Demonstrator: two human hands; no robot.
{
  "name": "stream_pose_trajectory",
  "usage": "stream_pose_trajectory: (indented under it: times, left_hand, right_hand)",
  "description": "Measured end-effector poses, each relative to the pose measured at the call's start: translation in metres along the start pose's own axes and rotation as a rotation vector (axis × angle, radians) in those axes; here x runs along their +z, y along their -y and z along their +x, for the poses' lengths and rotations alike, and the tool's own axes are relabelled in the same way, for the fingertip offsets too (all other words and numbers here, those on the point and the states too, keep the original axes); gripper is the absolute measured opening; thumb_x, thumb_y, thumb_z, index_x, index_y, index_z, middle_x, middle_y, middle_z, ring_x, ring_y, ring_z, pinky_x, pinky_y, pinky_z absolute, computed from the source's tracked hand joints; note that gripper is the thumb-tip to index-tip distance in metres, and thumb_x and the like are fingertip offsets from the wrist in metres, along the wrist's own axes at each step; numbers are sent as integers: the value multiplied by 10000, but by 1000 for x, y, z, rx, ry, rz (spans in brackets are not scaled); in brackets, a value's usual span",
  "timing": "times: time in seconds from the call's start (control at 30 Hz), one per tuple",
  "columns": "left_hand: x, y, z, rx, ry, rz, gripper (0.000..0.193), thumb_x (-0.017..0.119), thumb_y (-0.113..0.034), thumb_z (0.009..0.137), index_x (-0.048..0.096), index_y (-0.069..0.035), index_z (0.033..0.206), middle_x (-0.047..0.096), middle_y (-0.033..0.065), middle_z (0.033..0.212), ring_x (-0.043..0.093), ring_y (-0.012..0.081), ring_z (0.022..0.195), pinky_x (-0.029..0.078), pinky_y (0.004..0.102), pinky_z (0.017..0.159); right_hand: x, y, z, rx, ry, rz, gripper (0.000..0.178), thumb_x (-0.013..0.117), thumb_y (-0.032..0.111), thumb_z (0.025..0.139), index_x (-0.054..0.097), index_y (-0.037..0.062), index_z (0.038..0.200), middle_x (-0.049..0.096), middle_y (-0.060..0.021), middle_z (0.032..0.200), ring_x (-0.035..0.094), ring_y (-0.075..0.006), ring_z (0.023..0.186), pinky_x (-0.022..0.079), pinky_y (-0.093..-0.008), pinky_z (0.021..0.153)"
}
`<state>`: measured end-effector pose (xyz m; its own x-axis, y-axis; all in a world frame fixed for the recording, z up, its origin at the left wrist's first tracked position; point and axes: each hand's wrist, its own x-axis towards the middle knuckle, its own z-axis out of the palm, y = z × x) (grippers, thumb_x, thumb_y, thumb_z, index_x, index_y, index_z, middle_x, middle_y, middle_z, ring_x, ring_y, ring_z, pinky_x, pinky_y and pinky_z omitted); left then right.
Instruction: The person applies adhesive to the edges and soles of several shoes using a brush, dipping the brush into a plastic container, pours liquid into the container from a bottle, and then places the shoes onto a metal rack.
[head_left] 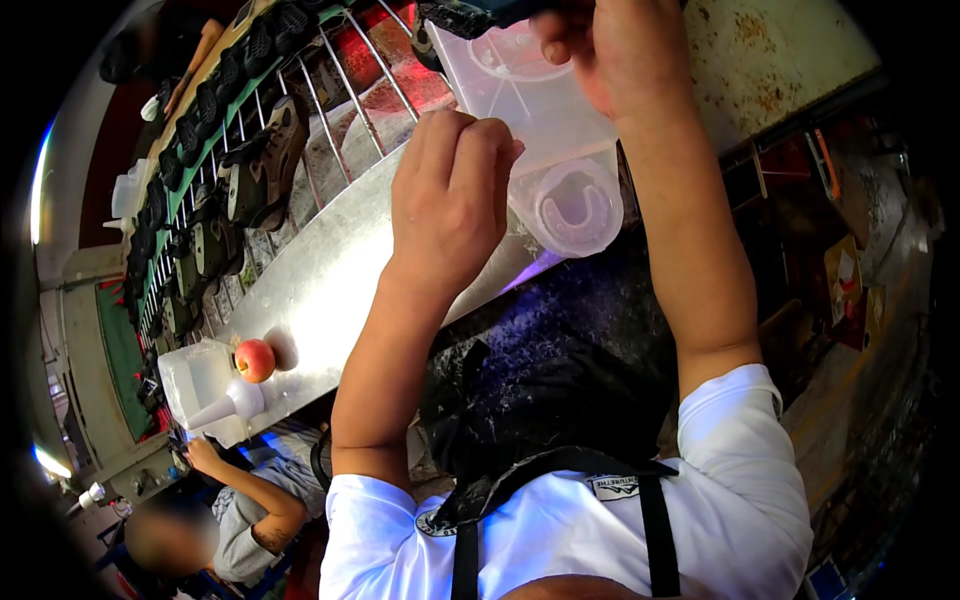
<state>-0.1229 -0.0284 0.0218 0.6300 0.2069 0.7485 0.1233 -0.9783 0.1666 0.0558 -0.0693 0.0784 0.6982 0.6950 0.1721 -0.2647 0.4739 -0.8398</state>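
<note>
Translucent tub (pixel 530 110) and cup (pixel 577 212), contents unclear, sit beside curled left hand (pixel 447 190) and right hand (pixel 628 65), hands' hold unclear

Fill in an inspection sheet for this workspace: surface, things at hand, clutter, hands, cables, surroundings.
Surface: long silvery metal bench, glaring in the middle.
Things at hand: translucent rectangular plastic container; round translucent plastic tub; dark item cut off by the top edge, kind unclear.
Clutter: red round apple, white plastic funnel-shaped piece and clear plastic box grouped at the bench's far-left end.
Hands: left hand curled beside the container, contents hidden; right hand near the dark item, grip unclear.
Cables: none plainly seen.
Surroundings: metal wire rack carrying brown-and-grey shoes; person in grey shirt at lower left.
</note>
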Motion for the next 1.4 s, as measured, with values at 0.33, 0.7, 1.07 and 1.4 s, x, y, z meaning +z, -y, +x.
stream_pose_trajectory:
  times: [0.33,0.7,1.07,1.4]
  left_hand:
    - [-36,-17,-26,-349,-248,-868,217,597,124,920,492,-21,1043,643,193,1040,642,230,847,557,346,751]
    - [-70,15,-42,-643,-329,-604,186,608,5,1000,672,44,1171,736,113,940,601,84,667,495,215,606]
    - [-42,151,-57,-423,107,206,402,726,-33,825,713,-101,1221,705,144,1238,643,318,1069,491,430,997]
    - [-139,321,-74,-1199,611,437,736,858,-591,667,754,18,1067,738,226,1093,698,359,1053,536,417,909]
  right_hand:
    - [0,-1,0,-27,11,17,299,655,324,963,636,31,902,640,-63,655,589,-128,458,463,-268,361]
    - [5,2,-3,-21,-72,-36,305,703,334,935,681,29,944,635,-30,651,582,-114,460,450,-268,371]
    - [0,3,1,26,-42,-36,267,714,264,911,626,14,874,641,-88,684,599,-171,530,432,-307,424]
    - [13,6,-4,58,-87,-75,267,719,279,908,609,36,889,627,-75,687,558,-151,502,383,-284,393]
